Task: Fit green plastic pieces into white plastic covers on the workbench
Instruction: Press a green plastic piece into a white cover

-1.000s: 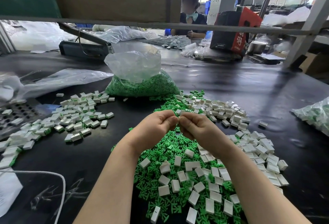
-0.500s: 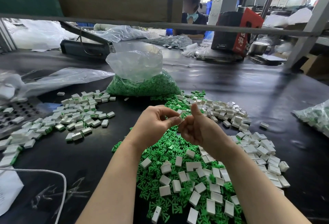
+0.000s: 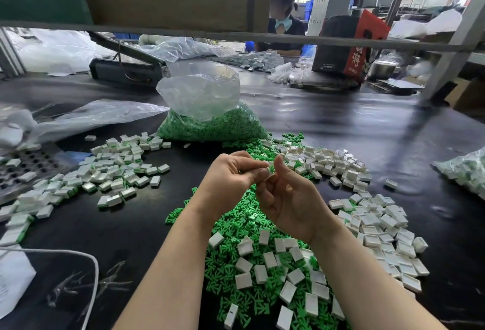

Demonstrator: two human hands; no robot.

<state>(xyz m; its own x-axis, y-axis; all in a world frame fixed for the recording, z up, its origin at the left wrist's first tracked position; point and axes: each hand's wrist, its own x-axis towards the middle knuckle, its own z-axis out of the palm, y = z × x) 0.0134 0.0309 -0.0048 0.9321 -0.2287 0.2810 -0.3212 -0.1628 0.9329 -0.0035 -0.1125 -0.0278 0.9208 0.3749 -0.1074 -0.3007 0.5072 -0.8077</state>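
Left hand (image 3: 231, 175), right hand (image 3: 286, 198) pinch cover (image 3: 270, 171)

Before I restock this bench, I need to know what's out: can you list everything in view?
green plastic pieces: heap, green, bench centre
white plastic covers: many, white, right of the heap
assembled pieces: pile, white and green, left
bag of green pieces: one, clear, behind the heap
cardboard box: one, black and red, far right
workbench: one, black
cover: one, white, pinched by left hand
right hand: thumb beside it
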